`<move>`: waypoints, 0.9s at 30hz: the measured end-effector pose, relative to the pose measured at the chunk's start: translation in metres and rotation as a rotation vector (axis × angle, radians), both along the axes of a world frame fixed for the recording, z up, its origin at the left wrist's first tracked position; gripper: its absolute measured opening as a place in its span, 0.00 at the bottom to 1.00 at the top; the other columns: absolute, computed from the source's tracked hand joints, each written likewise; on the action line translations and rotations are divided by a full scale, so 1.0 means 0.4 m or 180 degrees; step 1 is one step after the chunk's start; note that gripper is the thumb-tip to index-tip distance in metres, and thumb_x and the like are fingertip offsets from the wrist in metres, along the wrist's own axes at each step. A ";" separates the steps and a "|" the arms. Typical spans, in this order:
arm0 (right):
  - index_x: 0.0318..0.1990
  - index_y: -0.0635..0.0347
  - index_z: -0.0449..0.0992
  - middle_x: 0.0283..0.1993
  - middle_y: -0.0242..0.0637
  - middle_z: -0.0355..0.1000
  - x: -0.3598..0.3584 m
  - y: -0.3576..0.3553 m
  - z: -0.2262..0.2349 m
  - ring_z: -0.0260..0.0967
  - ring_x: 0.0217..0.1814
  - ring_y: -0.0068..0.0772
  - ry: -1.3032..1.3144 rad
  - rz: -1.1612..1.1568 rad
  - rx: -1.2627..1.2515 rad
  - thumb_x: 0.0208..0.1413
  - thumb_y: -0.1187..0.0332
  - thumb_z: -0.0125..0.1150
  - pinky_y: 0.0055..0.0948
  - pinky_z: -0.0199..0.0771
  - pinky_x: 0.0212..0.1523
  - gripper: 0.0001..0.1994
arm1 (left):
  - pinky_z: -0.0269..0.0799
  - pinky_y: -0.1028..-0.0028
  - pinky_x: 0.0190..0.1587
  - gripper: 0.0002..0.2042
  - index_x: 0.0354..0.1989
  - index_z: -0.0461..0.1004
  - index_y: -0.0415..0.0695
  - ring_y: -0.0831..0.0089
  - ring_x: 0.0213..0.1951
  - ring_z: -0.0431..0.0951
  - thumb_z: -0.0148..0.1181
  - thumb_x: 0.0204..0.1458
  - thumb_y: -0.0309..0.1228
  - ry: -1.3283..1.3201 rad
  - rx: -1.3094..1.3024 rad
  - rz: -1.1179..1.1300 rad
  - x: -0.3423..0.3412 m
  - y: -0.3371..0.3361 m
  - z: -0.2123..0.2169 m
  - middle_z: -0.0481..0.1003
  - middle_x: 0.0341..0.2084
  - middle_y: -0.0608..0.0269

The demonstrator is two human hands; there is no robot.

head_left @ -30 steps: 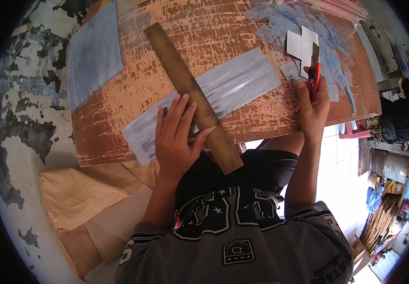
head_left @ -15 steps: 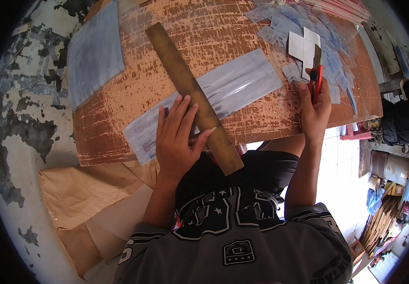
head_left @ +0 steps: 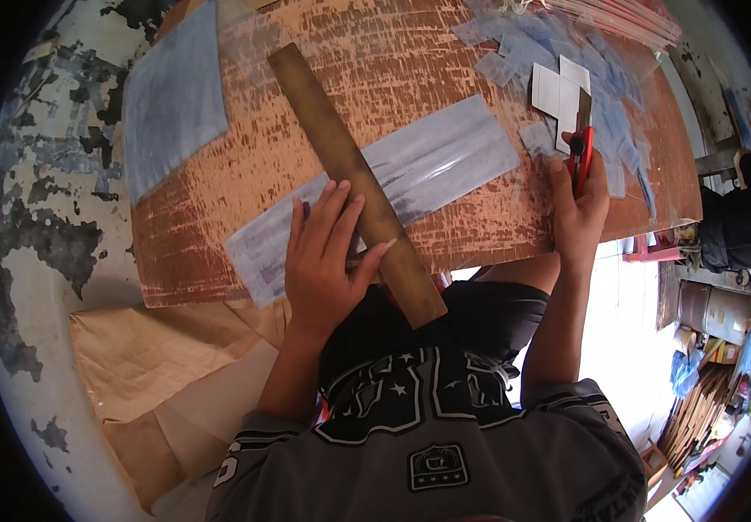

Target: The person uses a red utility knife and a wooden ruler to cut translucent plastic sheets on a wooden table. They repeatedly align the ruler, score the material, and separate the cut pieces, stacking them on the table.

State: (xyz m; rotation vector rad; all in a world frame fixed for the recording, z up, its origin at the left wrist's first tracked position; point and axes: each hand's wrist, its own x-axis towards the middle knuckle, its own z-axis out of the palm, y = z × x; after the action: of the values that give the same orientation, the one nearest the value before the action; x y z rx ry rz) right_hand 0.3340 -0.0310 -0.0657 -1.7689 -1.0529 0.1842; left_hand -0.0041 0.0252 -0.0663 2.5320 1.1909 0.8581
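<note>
A strip of clear bluish plastic sheet lies slantwise on the worn brown table. Across it rests a long brass-brown straightedge, its near end jutting past the table's edge. My left hand is open, its stretched fingers lying over the sheet with the tips and thumb touching the straightedge. In my right hand is a red utility knife, blade out and pointing away from me. Just beyond that hand are white card pieces on a heap of small cut plastic pieces.
At the far left of the table lies a larger bluish plastic sheet. Pink-and-clear thin strips are at the far right corner. Brown paper lies below the table's left side, near a peeling wall.
Hands, straightedge and sheet keep nearly the same places. The whole view has shifted very slightly.
</note>
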 end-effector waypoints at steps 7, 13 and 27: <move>0.64 0.61 0.78 0.36 0.32 0.72 -0.003 -0.001 0.005 0.68 0.39 0.26 0.0012 0.0003 0.0000 0.70 0.64 0.68 0.29 0.72 0.45 0.19 | 0.59 0.41 0.78 0.31 0.66 0.78 0.39 0.50 0.72 0.74 0.76 0.57 0.41 0.0061 0.0085 0.0012 0.001 0.000 0.004 0.75 0.69 0.49; 0.65 0.61 0.78 0.36 0.31 0.71 -0.003 -0.002 0.005 0.67 0.39 0.25 0.0048 0.0030 0.0025 0.71 0.64 0.68 0.28 0.71 0.44 0.19 | 0.58 0.40 0.78 0.30 0.67 0.78 0.41 0.49 0.73 0.73 0.76 0.57 0.40 0.0014 0.0026 0.0025 0.005 -0.002 0.005 0.75 0.70 0.50; 0.65 0.63 0.78 0.34 0.29 0.69 -0.005 -0.003 0.008 0.66 0.37 0.24 0.0059 0.0066 0.0076 0.70 0.64 0.68 0.28 0.70 0.42 0.20 | 0.58 0.41 0.79 0.31 0.67 0.78 0.39 0.51 0.73 0.73 0.75 0.58 0.41 0.0052 0.0033 0.0004 0.001 -0.002 0.008 0.75 0.70 0.49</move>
State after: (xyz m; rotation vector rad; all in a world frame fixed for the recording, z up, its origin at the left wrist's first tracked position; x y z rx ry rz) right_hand 0.3319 -0.0321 -0.0624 -1.7322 -1.0564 0.1997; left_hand -0.0037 0.0245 -0.0632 2.5516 1.1959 0.8474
